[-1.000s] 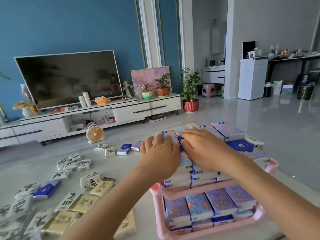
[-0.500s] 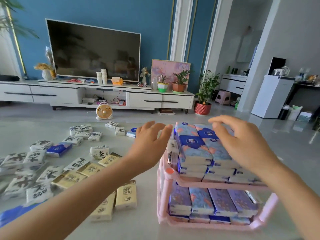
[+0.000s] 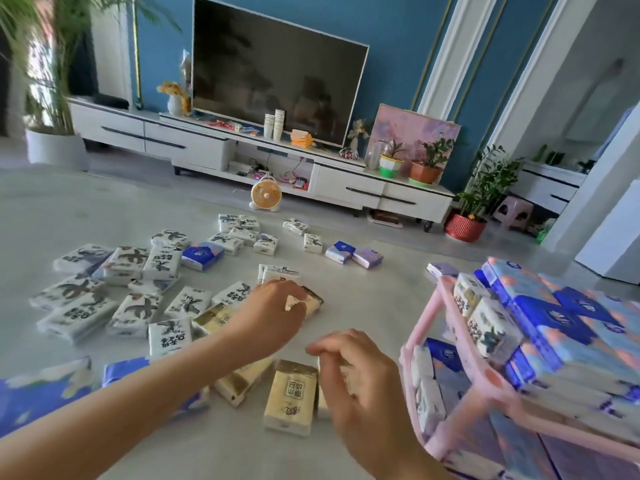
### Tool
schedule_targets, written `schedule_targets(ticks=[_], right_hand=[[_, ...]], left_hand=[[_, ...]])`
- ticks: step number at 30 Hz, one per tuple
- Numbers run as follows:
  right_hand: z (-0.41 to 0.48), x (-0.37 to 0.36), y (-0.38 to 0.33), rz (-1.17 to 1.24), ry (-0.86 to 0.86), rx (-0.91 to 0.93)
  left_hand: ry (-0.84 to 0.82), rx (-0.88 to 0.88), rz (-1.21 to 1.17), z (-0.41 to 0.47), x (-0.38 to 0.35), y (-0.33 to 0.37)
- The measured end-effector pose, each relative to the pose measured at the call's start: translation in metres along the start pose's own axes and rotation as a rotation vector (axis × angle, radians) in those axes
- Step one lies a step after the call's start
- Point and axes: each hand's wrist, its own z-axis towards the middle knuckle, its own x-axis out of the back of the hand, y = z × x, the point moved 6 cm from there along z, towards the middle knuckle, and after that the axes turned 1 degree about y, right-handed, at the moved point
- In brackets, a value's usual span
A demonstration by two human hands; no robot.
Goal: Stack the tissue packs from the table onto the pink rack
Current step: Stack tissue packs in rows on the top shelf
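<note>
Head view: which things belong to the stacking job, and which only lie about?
Job: loose tissue packs, pink rack, stacked packs on it, left hand gripping a tan pack, right hand.
Lying about: television, small fan, paper cups, potted plants, painting.

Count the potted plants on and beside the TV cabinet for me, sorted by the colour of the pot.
White pot: 1
Green and white pot: 1
Orange-brown pot: 1
Red pot: 1
Total: 4
The yellow flowers stand in a vase, so they are left out.
</note>
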Motion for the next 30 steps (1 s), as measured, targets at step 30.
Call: schedule_targets(ticks=[30], right_hand=[[0.221, -0.04, 0.363, -0.514, 0.248, -0.823]], left_hand=[[-0.246, -0.282, 0.532, 0.313, -0.125, -0.035]])
